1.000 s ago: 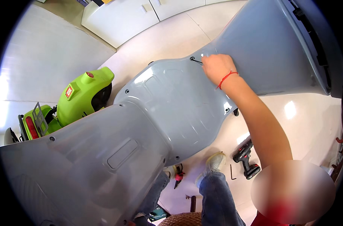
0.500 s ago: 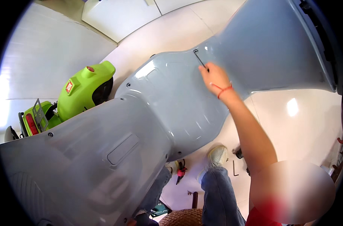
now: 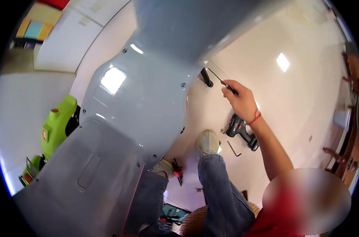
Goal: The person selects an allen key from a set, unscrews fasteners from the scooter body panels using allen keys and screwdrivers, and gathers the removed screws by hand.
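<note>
Right hand [image 3: 242,103] is seen raised beside the grey body panel [image 3: 148,98], fingers clamped on a thin dark hex key [image 3: 221,81]; the key's far tip is pointed toward the panel's right edge, near a black bracket [image 3: 206,77]. Whether the tip is seated cannot be told. Left hand is not seen.

Risks judged:
- Key held by its end only; slip from the fastener likely if angled, with rounded socket or scratched paint.
- Large panel apparently propped against the knees; a shift could be caused by pushing.
- Cordless drill [image 3: 242,132] and a second L-shaped key [image 3: 234,149] lie on the floor just beside the shoe [image 3: 208,141]; a trip or kick is possible.
</note>
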### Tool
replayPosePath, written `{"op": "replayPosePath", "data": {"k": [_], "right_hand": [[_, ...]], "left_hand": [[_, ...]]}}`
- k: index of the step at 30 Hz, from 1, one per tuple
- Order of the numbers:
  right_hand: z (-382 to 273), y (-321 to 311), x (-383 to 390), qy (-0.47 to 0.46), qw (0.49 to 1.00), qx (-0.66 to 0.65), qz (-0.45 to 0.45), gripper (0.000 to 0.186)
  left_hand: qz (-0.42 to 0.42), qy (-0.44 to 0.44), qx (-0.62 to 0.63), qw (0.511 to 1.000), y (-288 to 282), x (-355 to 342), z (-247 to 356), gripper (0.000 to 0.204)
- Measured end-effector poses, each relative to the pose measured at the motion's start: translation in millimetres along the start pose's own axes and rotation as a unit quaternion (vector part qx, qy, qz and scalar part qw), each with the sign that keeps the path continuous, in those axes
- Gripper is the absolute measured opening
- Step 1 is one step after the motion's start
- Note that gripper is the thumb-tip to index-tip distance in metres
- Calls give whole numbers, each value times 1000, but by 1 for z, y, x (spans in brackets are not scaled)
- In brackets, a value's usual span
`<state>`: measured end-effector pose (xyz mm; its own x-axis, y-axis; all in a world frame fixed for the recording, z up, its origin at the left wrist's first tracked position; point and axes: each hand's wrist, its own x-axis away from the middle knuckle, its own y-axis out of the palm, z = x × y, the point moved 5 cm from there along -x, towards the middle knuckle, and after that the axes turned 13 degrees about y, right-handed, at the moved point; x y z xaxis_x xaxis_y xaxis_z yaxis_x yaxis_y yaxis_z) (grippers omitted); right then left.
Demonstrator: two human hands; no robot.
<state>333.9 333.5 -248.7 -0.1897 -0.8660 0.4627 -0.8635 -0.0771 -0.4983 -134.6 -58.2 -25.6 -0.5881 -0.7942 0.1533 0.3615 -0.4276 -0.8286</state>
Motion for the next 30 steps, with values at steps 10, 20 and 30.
{"op": "replayPosePath", "data": {"k": [10,20,30], "right_hand": [[28,-4,-21,-28,974,-219,41,22],[26,40,-17,-95,911,-362,172,24],[1,5,-9,-86,978,-27,186,25]], "left_hand": [[-13,-87,-72,993,-8,-62,15,20],[-46,-141,-102,984,1,-47,-14,27],[-90,-115,-132,980,-5,-69,-14,28]]}}
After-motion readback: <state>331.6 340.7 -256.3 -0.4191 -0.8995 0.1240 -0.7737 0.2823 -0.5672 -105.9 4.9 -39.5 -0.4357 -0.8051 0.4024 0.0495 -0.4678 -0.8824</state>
